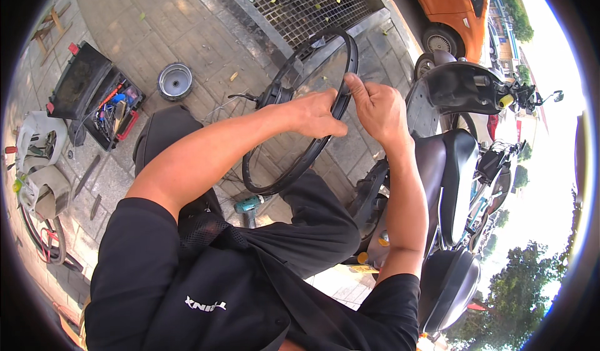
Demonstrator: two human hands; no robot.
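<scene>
A thin black ring, which looks like a tyre (262, 185), stands tilted in front of me above my knees. My left hand (312, 113) is closed on its right side, its fingers and thumb on either side of the band. Just right of it, my right hand (378, 107) has curled fingers, with the thumb pressed against the same stretch of band. Part of the ring lies hidden behind my left hand and forearm. Behind the ring's left side is a dark round part (275, 93) with a lever or cable; its kind is unclear.
A teal power drill (250, 203) lies by my legs. Left are an open toolbox (115, 113) of tools, a silver wheel hub (175, 81) and cut white containers (47, 182). A black scooter (431, 170) stands close right; a metal grate (300, 7) and orange car (453, 7) are beyond.
</scene>
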